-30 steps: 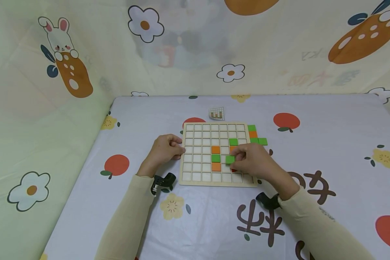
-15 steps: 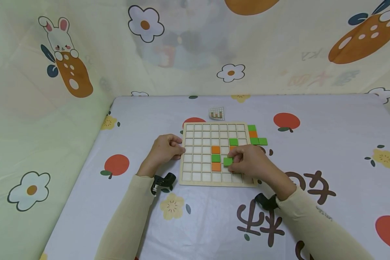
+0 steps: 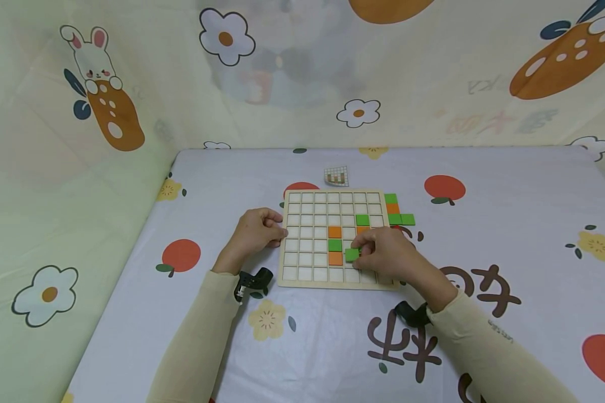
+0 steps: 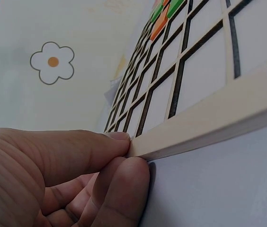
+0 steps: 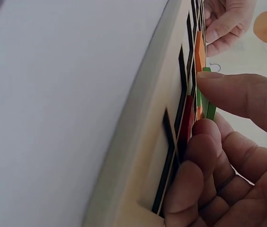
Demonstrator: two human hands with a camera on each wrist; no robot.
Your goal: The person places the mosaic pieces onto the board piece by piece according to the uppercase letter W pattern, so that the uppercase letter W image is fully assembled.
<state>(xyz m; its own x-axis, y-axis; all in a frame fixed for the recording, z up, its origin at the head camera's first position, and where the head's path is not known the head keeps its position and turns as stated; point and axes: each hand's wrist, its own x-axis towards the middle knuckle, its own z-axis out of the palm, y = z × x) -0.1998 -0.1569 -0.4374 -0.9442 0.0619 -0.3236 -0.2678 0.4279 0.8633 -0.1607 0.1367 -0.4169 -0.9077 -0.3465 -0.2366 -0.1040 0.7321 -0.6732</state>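
Observation:
A square wooden grid board [image 3: 333, 287] lies flat on the table. My left hand [image 3: 254, 229] pinches its left edge, thumb [image 4: 86, 151] on the rim and a fingertip against the side. Between thumb and fingers my right hand [image 3: 393, 254] holds a small green square tile [image 3: 352, 256], tilted close over the cells right of the middle column. Set in that column are an orange tile [image 3: 335, 232], a green tile [image 3: 335, 245] and another orange tile [image 3: 335, 258]. In the right wrist view a red tile [image 5: 186, 118] shows in the grid beside my fingers; the right hand hides cells beneath it.
Several loose green and orange tiles [image 3: 393, 208] lie against the board's upper right side. Behind the board is a small card with a grid pattern [image 3: 336, 176]. A printed cloth [image 3: 484, 235] covers the table, with a curtain [image 3: 282, 73] at the back.
My right hand has moved slightly left and toward me with the green tile, which is now lower on the board. The left hand has stayed at the board's edge.

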